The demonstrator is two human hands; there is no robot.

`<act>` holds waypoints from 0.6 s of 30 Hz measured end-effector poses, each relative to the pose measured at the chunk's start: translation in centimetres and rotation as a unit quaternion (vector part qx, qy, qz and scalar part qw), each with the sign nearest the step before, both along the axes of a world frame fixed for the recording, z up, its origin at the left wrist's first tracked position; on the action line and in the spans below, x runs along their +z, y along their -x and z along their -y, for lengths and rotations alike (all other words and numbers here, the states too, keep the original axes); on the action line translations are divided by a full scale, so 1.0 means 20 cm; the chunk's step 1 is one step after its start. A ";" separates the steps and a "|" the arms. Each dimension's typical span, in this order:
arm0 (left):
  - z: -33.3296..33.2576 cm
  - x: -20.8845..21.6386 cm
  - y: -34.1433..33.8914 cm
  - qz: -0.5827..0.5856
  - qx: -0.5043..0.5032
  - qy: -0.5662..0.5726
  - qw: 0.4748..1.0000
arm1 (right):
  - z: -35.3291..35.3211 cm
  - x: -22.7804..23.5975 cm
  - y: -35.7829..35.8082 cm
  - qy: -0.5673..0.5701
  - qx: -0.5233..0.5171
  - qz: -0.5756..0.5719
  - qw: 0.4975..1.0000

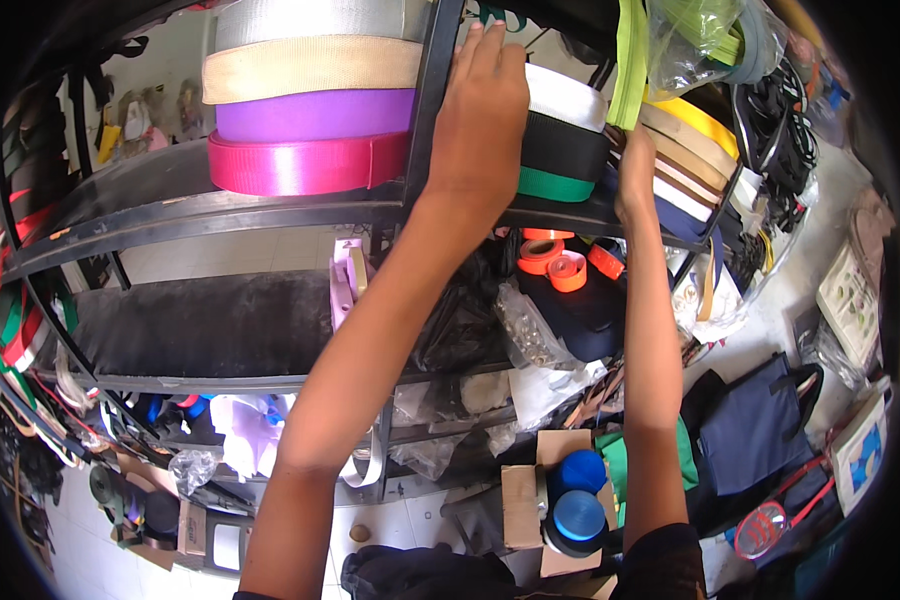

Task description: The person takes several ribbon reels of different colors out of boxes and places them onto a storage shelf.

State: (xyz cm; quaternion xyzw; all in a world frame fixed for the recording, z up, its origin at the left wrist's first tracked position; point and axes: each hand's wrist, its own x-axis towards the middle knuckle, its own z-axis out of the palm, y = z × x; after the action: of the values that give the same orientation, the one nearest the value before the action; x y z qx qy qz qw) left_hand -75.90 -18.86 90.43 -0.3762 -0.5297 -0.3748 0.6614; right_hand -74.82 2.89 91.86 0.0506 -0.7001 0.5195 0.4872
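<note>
My left hand (485, 110) is raised to the upper shelf, fingers stretched upward beside a black upright post. It lies against the left side of a stack of webbing rolls: a white roll (565, 97), a black roll (562, 148) and a green roll (560, 184). On that stack's other side is my right hand (637, 165), its fingers largely hidden behind a hanging lime-green zipper (627, 70) and between the rolls. Right of it, a second stack holds a yellow roll (705, 125) above tan, brown, white and navy ones.
Left of the post sit wide rolls: grey, beige (310, 68), purple (315, 115) and pink (305, 163). A lower black shelf (200, 320) has orange rolls (567, 270) and plastic bags. On the floor stand a cardboard box (520, 500) with blue rolls and a navy bag (755, 430).
</note>
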 end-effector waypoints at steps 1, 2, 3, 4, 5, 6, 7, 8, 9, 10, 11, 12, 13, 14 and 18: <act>-0.01 -0.01 -0.03 0.001 -0.006 -0.026 1.000 | 0.01 -0.05 -0.07 -0.015 -0.034 -0.060 0.998; -0.01 -0.04 -0.07 0.000 -0.012 -0.020 1.000 | 0.09 -0.09 -0.13 -0.009 -0.040 -0.061 0.997; -0.01 -0.07 -0.11 0.013 -0.088 -0.041 0.995 | 0.18 -0.14 -0.19 0.020 -0.059 -0.098 0.993; -0.04 -0.12 -0.18 0.031 -0.175 -0.061 0.982 | 0.23 -0.20 -0.28 0.048 -0.090 -0.133 0.986; -0.04 -0.18 -0.25 0.064 -0.212 -0.062 0.973 | 0.25 -0.27 -0.34 0.062 -0.090 -0.156 0.982; -0.06 -0.24 -0.29 0.073 -0.234 -0.053 0.968 | 0.26 -0.34 -0.40 0.075 -0.094 -0.181 0.976; -0.09 -0.31 -0.35 0.135 -0.308 -0.030 0.941 | 0.29 -0.42 -0.50 0.068 -0.093 -0.204 0.972; -0.12 -0.37 -0.42 0.195 -0.384 -0.001 0.903 | 0.33 -0.49 -0.62 0.068 -0.108 -0.194 0.973; -0.16 -0.46 -0.46 0.222 -0.422 0.029 0.879 | 0.34 -0.62 -0.70 0.080 -0.106 -0.186 0.974; -0.22 -0.58 -0.49 0.250 -0.451 0.057 0.855 | 0.36 -0.76 -0.78 0.098 -0.108 -0.180 0.973; -0.27 -0.69 -0.55 0.291 -0.492 0.084 0.816 | 0.39 -0.91 -0.87 0.130 -0.123 -0.150 0.972; -0.28 -0.82 -0.62 0.334 -0.527 0.112 0.773 | 0.43 -1.07 -0.96 0.151 -0.157 -0.113 0.970; -0.31 -0.98 -0.69 0.369 -0.559 0.148 0.728 | 0.47 -1.24 -1.06 0.168 -0.192 -0.072 0.964; -0.30 -1.15 -0.73 0.404 -0.575 0.177 0.690 | 0.52 -1.43 -1.12 0.176 -0.227 -0.020 0.958; -0.31 -1.96 -1.04 0.538 -0.548 0.399 0.501 | 0.76 -2.02 -1.70 0.299 -0.329 0.282 0.850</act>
State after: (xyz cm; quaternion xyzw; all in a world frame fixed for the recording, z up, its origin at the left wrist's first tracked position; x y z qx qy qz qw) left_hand -55.06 -12.68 51.25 -0.5410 -0.5646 -0.5415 -0.3087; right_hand -40.75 -12.30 51.37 -0.4792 -0.5944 0.5051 0.4024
